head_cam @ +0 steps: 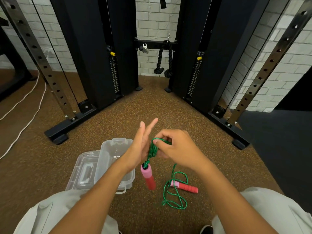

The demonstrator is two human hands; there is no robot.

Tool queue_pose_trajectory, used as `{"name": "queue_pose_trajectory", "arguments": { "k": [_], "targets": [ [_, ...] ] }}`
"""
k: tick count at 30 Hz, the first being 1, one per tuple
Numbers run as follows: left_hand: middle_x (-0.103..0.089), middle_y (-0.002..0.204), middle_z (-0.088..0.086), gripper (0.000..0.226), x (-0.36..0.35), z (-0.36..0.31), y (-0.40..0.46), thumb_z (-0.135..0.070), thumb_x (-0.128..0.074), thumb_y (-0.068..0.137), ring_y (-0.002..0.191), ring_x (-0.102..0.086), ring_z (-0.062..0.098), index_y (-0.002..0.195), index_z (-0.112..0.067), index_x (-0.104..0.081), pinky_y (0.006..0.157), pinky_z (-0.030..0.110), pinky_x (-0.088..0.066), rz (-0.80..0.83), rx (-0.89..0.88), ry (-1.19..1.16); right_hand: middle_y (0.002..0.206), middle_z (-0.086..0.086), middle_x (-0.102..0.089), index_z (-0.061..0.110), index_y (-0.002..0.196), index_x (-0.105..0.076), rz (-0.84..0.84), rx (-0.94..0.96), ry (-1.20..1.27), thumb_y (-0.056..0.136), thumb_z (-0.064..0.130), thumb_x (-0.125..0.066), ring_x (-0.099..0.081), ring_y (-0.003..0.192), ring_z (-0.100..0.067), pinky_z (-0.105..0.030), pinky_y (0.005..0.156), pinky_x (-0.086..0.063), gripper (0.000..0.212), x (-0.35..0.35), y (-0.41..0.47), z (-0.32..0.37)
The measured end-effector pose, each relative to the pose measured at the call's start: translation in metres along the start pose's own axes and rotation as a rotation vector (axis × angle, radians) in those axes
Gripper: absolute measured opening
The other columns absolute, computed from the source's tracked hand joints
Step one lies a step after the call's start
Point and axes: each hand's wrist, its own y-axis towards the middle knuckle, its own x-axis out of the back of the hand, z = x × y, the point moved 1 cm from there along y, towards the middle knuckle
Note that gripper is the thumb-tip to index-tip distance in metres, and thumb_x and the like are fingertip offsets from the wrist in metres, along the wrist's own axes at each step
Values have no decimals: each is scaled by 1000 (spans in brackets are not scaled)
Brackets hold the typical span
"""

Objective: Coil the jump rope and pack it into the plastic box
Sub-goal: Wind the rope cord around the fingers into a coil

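A green braided jump rope is wound in several turns around my left hand, whose fingers point straight up and away. My right hand pinches a strand of the rope at the top of the coil. One pink-and-red handle hangs down from the coil, blurred. The other handle lies on the floor to the right, amid loose loops of the rope. The clear plastic box stands open on the floor left of my hands, with its lid lying beside it.
I sit on brown speckled gym flooring, my knees in grey trousers at the bottom corners. A black cable machine with steel uprights stands ahead. A black rope attachment hangs at its centre. White cord trails at the left.
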Motion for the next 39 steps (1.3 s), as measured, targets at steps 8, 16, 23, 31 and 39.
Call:
{"name": "queue_pose_trajectory", "arguments": {
  "k": [8, 16, 23, 31, 39],
  "targets": [
    [-70, 91, 30, 88, -7, -10, -8, -85, -8, 81, 59, -61, 29, 158, -45, -18, 66, 34, -54, 89, 48, -140, 75, -1, -72, 26, 89, -78, -65, -46, 165, 95, 29, -71, -49, 59, -2, -26, 62, -43, 10, 13, 5, -24],
    [-68, 77, 19, 95, -9, -18, -14, -87, -17, 84, 53, -59, 21, 152, -27, -46, 61, 34, -53, 82, 30, -505, 67, 12, -62, 23, 92, -78, -49, -83, 347, 101, 21, -64, -48, 59, -5, -25, 58, -40, 17, -2, 6, -34],
    [-52, 142, 36, 81, -6, -24, -13, -83, -27, 88, 129, -58, 42, 157, -41, -28, 114, 52, -37, -97, -85, -628, 65, 3, -71, 30, 69, -71, 57, -193, 129, 98, 18, -58, -62, 57, -17, -47, 67, -58, 34, -25, 2, -36],
    [-48, 148, 30, 79, 4, -19, -12, -81, -27, 88, 132, -56, 38, 158, -46, -18, 122, 53, -22, -227, -136, -479, 77, -1, -74, 18, 84, -73, 180, -108, -33, 104, 28, -57, -54, 58, -10, -20, 54, -39, 27, -37, -2, -24],
    [-58, 141, 23, 73, 5, -11, -3, -76, -7, 91, 127, -61, 37, 158, -48, -13, 100, 43, -49, -210, -21, -49, 63, 12, -61, 16, 84, -75, 173, -35, -31, 94, 23, -69, -48, 54, -3, -16, 54, -38, 13, -16, -4, -7]
  ]
}}
